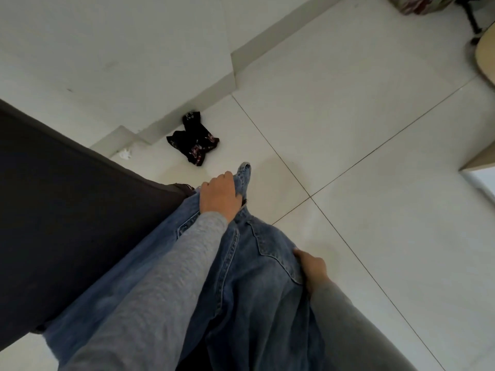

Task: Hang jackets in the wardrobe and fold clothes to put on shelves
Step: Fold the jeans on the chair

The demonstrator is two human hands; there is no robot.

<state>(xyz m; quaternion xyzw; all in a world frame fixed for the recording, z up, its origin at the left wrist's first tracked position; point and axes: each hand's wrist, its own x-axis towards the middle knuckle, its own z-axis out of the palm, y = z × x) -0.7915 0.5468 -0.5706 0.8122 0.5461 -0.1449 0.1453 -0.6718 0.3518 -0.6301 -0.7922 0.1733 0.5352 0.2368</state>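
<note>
A pair of blue jeans hangs in front of me above the white tiled floor. My left hand is closed on the jeans at the waistband, at the far end, beside the dark surface. My right hand grips the denim lower down on the right side, near a back pocket. Both arms wear grey sleeves. A small black garment with a red and white pattern lies crumpled on the floor by the wall.
A dark grey flat surface fills the left side, touching the jeans. White wall and skirting run behind. A beige furniture edge and a patterned bag stand at the top right. A scrap of white paper lies near the wall.
</note>
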